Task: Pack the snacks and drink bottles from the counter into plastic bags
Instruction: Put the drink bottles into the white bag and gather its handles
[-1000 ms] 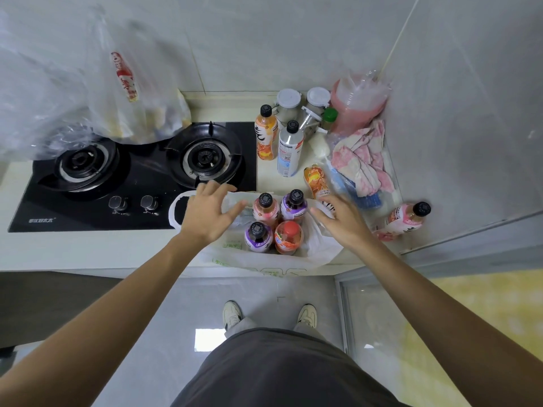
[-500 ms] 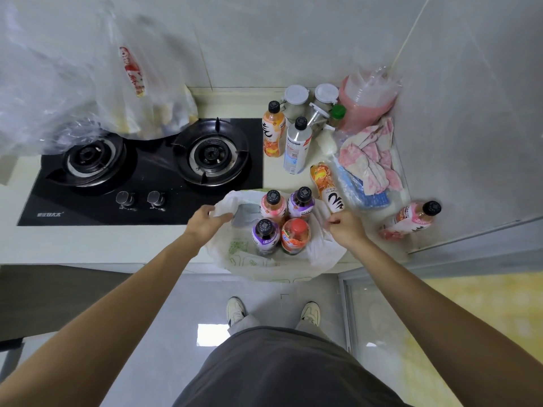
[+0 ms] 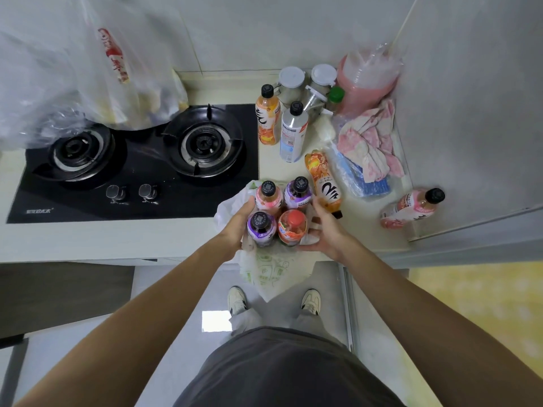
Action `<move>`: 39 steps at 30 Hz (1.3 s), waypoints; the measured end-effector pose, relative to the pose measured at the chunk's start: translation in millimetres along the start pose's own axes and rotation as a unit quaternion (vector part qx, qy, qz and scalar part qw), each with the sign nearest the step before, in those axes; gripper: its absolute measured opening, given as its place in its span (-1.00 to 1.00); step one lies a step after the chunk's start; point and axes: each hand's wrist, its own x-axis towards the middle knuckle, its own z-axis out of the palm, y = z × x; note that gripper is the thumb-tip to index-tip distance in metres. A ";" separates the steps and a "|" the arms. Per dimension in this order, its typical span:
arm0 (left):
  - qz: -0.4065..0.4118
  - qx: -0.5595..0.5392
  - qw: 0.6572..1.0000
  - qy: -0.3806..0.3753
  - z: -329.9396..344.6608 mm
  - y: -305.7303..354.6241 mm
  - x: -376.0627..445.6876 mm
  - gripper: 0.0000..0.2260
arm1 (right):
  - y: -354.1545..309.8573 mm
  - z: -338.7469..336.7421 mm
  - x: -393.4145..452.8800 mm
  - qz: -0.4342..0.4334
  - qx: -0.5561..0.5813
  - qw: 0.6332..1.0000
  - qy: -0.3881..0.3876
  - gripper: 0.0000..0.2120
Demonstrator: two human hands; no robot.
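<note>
Several small drink bottles stand bunched upright at the counter's front edge: a pink bottle (image 3: 268, 195), a purple bottle (image 3: 298, 191), a second purple bottle (image 3: 261, 227) and a red-capped bottle (image 3: 292, 227). A white plastic bag (image 3: 271, 273) with green print lies under them and hangs over the edge. My left hand (image 3: 239, 226) grips the cluster from the left, and my right hand (image 3: 321, 230) cups it from the right and front. An orange bottle (image 3: 323, 182) lies just right of them. An orange bottle (image 3: 266, 116) and a clear bottle (image 3: 292, 132) stand behind. A pink bottle (image 3: 411, 208) lies far right.
A black two-burner gas hob (image 3: 132, 165) fills the left counter, with a filled clear plastic bag (image 3: 88, 83) hanging over it. Jars (image 3: 305, 80), a pink stack of cups in plastic (image 3: 367, 80) and a pink cloth (image 3: 370, 142) crowd the back right corner by the wall.
Both hands let go of the bag's edges and closed in on the bottle cluster from either side. The bag's front now hangs lower over the counter edge.
</note>
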 end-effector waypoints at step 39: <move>0.039 -0.013 0.999 0.012 86.4 13.9 29.2 -0.54 | -31.6 -66.3 -4.2 -0.038 0.004 0.999 0.020 -0.40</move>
